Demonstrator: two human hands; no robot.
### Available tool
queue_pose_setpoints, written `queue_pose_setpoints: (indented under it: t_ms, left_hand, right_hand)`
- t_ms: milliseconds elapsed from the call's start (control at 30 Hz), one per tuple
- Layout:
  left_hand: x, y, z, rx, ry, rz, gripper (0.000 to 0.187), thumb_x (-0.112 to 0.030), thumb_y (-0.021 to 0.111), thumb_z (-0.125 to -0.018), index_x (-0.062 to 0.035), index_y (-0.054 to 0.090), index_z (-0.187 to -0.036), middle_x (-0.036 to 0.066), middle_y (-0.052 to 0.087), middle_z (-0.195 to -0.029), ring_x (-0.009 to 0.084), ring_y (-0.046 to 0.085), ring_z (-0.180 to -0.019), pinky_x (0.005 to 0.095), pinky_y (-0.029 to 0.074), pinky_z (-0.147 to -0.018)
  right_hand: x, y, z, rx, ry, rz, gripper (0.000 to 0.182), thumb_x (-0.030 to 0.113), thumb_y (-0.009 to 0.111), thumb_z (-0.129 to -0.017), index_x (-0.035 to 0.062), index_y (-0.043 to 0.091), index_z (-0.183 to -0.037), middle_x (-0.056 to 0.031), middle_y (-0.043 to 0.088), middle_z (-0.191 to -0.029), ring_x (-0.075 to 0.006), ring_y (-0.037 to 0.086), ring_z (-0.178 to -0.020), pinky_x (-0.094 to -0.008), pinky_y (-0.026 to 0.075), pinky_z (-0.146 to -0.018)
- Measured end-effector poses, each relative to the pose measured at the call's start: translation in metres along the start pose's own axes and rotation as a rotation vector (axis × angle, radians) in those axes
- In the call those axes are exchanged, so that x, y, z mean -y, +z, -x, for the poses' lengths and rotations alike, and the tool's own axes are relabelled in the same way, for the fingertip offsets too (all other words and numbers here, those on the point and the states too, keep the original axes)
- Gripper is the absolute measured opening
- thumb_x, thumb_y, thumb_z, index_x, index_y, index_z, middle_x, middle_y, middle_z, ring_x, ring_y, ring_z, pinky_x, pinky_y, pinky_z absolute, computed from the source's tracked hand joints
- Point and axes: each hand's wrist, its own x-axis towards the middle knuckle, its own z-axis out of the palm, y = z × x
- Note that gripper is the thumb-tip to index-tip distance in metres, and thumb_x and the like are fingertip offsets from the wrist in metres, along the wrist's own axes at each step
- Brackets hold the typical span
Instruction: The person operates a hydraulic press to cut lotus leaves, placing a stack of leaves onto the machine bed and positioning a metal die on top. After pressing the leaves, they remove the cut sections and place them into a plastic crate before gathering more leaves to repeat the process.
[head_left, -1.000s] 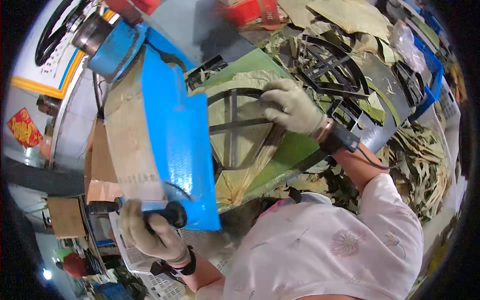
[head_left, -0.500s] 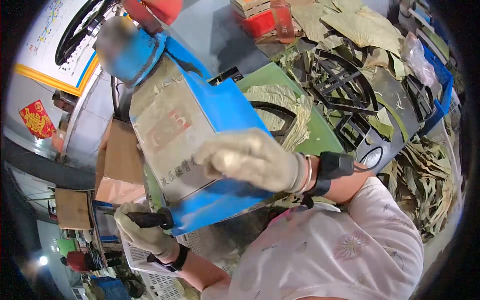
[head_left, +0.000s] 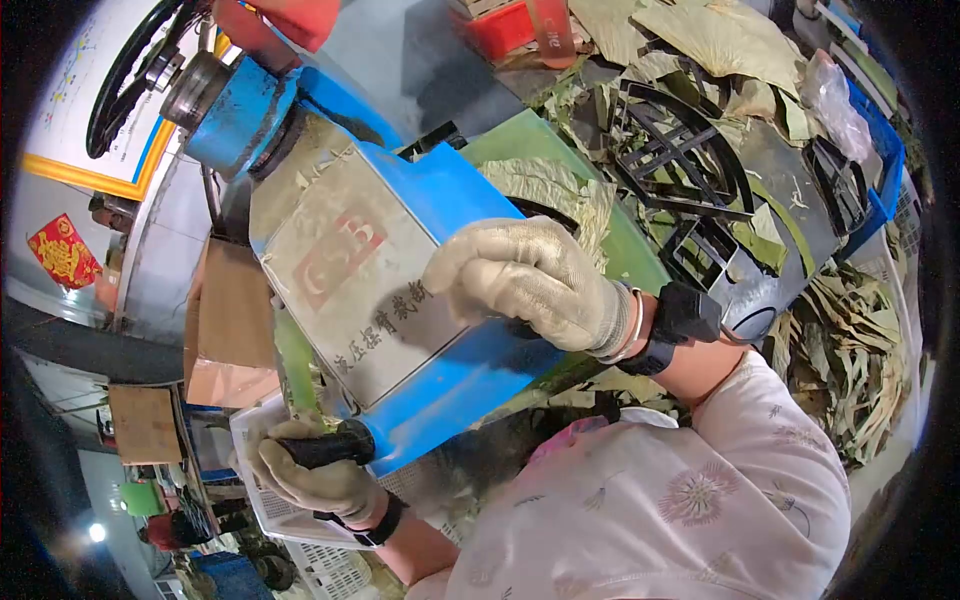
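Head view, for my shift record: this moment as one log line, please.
left hand: gripping black handle | right hand: curled over blue machine arm, contact unclear

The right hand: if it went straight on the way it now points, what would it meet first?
Probably the pale lettered panel of the blue machine: the right hand points across it. Depth is unclear, so it might pass above.

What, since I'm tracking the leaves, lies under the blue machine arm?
Partly under the arm are a dried leaf, a curved black frame and a green board; their remaining parts, and anything else there, are covered.
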Motion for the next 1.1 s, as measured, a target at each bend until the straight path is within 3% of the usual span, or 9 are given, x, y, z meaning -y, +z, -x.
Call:
queue_pose_setpoints:
  t_ms: [133,233,333,433,533,633,767,933,1100]
  left_hand:
    - [0.009,-0.002,0.016,-0.01,-0.658,0.608,0.032,-0.008,0.06,-0.098,0.0076,0.057,-0.126,0.022,0.062,-0.121,0.0301,0.064,-0.097,0.0423,0.055,-0.082]
    - [-0.009,0.007,0.006,0.028,-0.521,0.788,0.031,0.005,0.054,-0.097,0.0058,0.047,-0.128,0.016,0.059,-0.105,0.0228,0.06,-0.08,0.0349,0.053,-0.063]
    - [-0.028,0.021,-0.007,-0.157,0.089,-0.173,0.03,-0.024,0.038,-0.108,0.0021,0.051,-0.116,0.009,0.058,-0.086,0.0161,0.051,-0.066,0.0281,0.046,-0.058]
    - [-0.024,0.018,0.001,-0.137,-0.042,0.092,0.038,-0.032,0.031,-0.109,-0.0003,0.052,-0.105,0.007,0.055,-0.076,0.0153,0.049,-0.062,0.0274,0.045,-0.058]
    - [-0.027,0.009,0.009,0.006,-0.651,0.717,0.035,-0.029,0.036,-0.11,-0.0011,0.054,-0.1,0.006,0.054,-0.078,0.0151,0.051,-0.065,0.0266,0.045,-0.06]
    - [-0.011,0.01,0.014,0.007,-0.629,1.002,0.026,-0.025,0.049,-0.106,-0.0021,0.061,-0.111,0.003,0.054,-0.08,0.0139,0.052,-0.067,0.0292,0.045,-0.06]
    - [0.012,0.003,0.01,0.023,-0.666,0.603,0.028,-0.019,0.063,-0.1,0.0,0.057,-0.119,0.003,0.058,-0.082,0.0123,0.052,-0.067,0.0279,0.045,-0.057]
    - [0.099,0.005,0.0,0.018,-0.481,0.451,0.029,-0.012,0.065,-0.098,0.0013,0.054,-0.121,0.005,0.058,-0.075,0.0116,0.052,-0.062,0.0257,0.045,-0.056]
    - [0.18,0.03,-0.022,-0.027,-0.67,0.499,0.036,-0.018,0.064,-0.1,0.003,0.053,-0.127,0.008,0.062,-0.082,0.0133,0.058,-0.073,0.027,0.049,-0.065]
  right_hand:
    - [-0.007,-0.004,0.002,0.013,-0.007,0.015,0.04,0.032,0.049,-0.103,-0.001,0.069,-0.108,-0.0052,0.066,-0.083,-0.0118,0.061,-0.075,-0.0272,0.049,-0.068]
    - [-0.012,-0.006,0.004,0.022,-0.067,0.017,0.042,0.034,0.049,-0.103,-0.002,0.069,-0.108,-0.0061,0.066,-0.085,-0.0129,0.061,-0.074,-0.0275,0.049,-0.069]
    - [-0.015,-0.008,0.006,0.03,-0.03,0.017,0.042,0.033,0.047,-0.103,-0.0028,0.069,-0.108,-0.0069,0.067,-0.088,-0.0135,0.06,-0.076,-0.0282,0.05,-0.071]
    - [-0.023,-0.007,0.008,0.012,-0.022,-0.021,0.042,0.032,0.047,-0.104,-0.0035,0.069,-0.106,-0.0071,0.067,-0.091,-0.0137,0.061,-0.08,-0.0289,0.05,-0.074]
    - [-0.028,-0.004,0.01,-0.009,-0.109,0.027,0.026,0.016,0.046,-0.103,0.0,0.066,-0.103,-0.0029,0.063,-0.085,-0.0106,0.057,-0.077,-0.0278,0.049,-0.073]
    - [-0.018,0.009,0.011,-0.037,-0.082,0.094,0.029,0.018,0.044,-0.104,-0.0005,0.066,-0.101,-0.004,0.062,-0.084,-0.0124,0.058,-0.077,-0.0289,0.049,-0.074]
    - [-0.018,0.039,0.015,-0.098,-0.005,0.115,0.025,0.018,0.051,-0.101,-0.002,0.065,-0.108,-0.0079,0.064,-0.091,-0.0157,0.062,-0.085,-0.0314,0.051,-0.08]
    - [-0.041,0.062,0.035,0.12,-0.343,0.528,0.072,0.045,0.075,-0.088,-0.0014,0.05,-0.138,-0.0227,0.062,-0.127,-0.0393,0.062,-0.118,-0.0435,0.049,-0.1]
    - [-0.084,0.017,0.062,0.283,-0.191,1.17,0.08,0.041,0.081,-0.076,0.005,0.051,-0.141,-0.0205,0.055,-0.139,-0.0377,0.051,-0.134,-0.0517,0.04,-0.112]
